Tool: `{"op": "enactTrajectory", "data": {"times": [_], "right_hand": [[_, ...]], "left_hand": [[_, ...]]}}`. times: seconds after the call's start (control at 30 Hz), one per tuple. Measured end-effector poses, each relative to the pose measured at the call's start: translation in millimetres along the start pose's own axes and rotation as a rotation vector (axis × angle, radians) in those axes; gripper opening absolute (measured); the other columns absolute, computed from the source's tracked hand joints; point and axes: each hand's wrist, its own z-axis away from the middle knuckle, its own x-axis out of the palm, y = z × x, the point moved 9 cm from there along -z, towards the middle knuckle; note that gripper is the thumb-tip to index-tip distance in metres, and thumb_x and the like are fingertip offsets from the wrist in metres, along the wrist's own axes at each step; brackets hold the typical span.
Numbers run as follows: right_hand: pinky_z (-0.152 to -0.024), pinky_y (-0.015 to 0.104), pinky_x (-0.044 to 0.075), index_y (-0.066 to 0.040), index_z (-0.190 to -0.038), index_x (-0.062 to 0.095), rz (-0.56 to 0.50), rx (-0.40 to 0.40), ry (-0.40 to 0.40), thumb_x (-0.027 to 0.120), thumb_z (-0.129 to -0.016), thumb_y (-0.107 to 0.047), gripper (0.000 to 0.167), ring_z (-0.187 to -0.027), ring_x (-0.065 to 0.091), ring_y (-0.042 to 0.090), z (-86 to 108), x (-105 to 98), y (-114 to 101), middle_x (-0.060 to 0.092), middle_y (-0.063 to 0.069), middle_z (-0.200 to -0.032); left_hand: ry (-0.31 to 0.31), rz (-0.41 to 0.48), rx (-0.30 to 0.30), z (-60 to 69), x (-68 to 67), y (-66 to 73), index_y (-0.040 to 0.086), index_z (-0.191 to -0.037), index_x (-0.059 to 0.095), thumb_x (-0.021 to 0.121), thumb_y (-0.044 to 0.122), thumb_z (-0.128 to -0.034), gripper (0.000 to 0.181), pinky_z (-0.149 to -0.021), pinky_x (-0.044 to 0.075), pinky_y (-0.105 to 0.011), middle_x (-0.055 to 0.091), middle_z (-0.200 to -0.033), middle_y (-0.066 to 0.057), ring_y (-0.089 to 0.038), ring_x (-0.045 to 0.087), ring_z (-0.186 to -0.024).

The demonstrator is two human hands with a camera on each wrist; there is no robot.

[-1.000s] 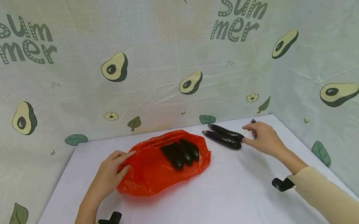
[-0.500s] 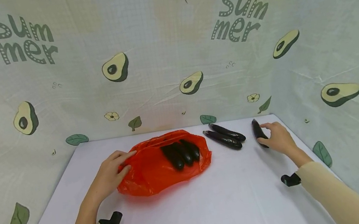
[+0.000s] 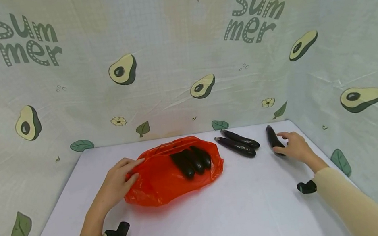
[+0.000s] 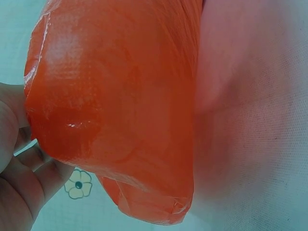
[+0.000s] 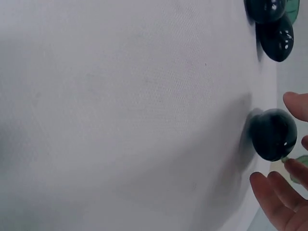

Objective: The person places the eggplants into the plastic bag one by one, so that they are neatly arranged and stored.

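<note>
A red plastic bag point(image 3: 162, 185) lies with its mouth spread, and several dark eggplants point(image 3: 183, 165) rest inside. My left hand point(image 3: 112, 185) holds the bag's left rim; in the left wrist view its fingers point(image 4: 45, 175) are at the edge of the red plastic point(image 4: 120, 96). At the right, my right hand point(image 3: 298, 148) is beside a single eggplant point(image 3: 272, 138). The right wrist view shows thumb and fingers point(image 5: 275, 197) spread about the end of that eggplant point(image 5: 273, 135), not closed round it.
Two more eggplants point(image 3: 234, 146) lie side by side between the bag and the single one. The white table point(image 3: 226, 218) meets a printed cloth point(image 3: 166, 113) at its back edge, with more cloth at both sides.
My right hand has moved right, from near the pair of eggplants to the single one, which it had partly hidden. The left hand and the bag stay as they were.
</note>
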Motion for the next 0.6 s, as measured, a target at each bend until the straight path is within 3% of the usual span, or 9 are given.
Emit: {"op": "enactTrajectory", "data": {"times": [0.4, 0.6], "right_hand": [[-0.088, 0.061, 0.059, 0.015, -0.142, 0.054, -0.011, -0.046, -0.022, 0.080, -0.094, -0.026, 0.069, -0.108, 0.069, 0.053, -2.3, -0.4, 6.6, 0.061, 0.041, -0.127], [-0.094, 0.064, 0.055, 0.014, -0.145, 0.050, -0.023, -0.012, -0.090, 0.077, -0.096, -0.026, 0.069, -0.116, 0.062, 0.055, -3.5, 1.1, 10.9, 0.060, 0.040, -0.131]], "left_hand": [[-0.004, -0.004, 0.006, -0.8, 1.2, 0.5, 0.011, -0.145, 0.066, 0.072, -0.001, -0.0981, 0.049, -0.086, 0.065, -0.043, 0.064, -0.122, -0.007, -0.025, 0.063, -0.108], [-0.007, -0.003, 0.005, -1.2, 1.3, 0.9, 0.011, -0.145, 0.066, 0.073, 0.000, -0.0978, 0.049, -0.087, 0.065, -0.042, 0.064, -0.121, -0.006, -0.024, 0.063, -0.106]]}}
